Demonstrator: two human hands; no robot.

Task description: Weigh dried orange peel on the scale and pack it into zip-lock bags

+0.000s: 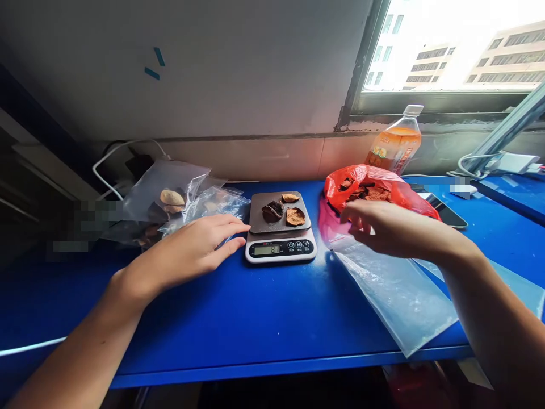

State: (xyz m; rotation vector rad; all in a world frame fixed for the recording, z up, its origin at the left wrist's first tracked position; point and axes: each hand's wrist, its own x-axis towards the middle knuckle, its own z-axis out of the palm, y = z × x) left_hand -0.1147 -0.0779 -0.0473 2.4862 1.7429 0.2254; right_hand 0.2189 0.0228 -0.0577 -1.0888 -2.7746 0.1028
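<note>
A digital kitchen scale [281,251] stands on the blue table, its display showing what looks like 8.1. On its plate [279,226] rest a dark curled dried piece [272,211] and two tan dried pieces, one nearer [295,216] and one farther [290,198]. My left hand [208,241] is open at the scale's left edge, fingers stretched toward it, holding nothing visible. Over the near left rim of a red plastic bag [409,196] hangs my right hand [383,227], fingers loosely bent and apart, with nothing seen in them. Reddish-brown dried pieces [370,192] fill the bag.
Clear bags [164,176] with pale dried pieces lie left of the scale. A flat clear bag [395,301] lies under my right wrist. Behind the red bag stand an orange drink bottle [398,139] and the wall. A tablet-like device [451,210] and white cables lie right.
</note>
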